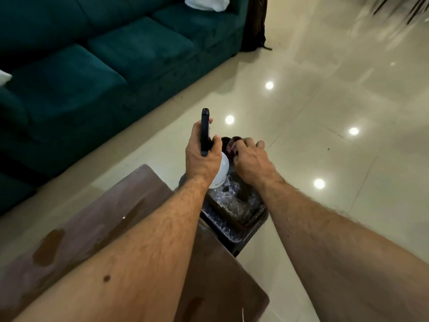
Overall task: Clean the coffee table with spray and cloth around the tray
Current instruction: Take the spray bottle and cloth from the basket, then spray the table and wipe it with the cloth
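My left hand (202, 156) grips a spray bottle (221, 171) with a white body and a black trigger head that points away from me. Right beside it, my right hand (251, 162) curls its fingers over the rim of a dark round bowl (226, 142), whose contents I cannot make out. Under both hands a dark marbled tray (232, 231) sits at the far right end of the brown coffee table (130, 205). Wet patches (47, 247) lie on the tabletop. No cloth is in view.
A teal sofa (104, 54) runs along the left, close to the table's far side. Glossy cream floor tiles (325, 112) spread to the right and ahead. A dark bag (254, 24) leans at the sofa's end.
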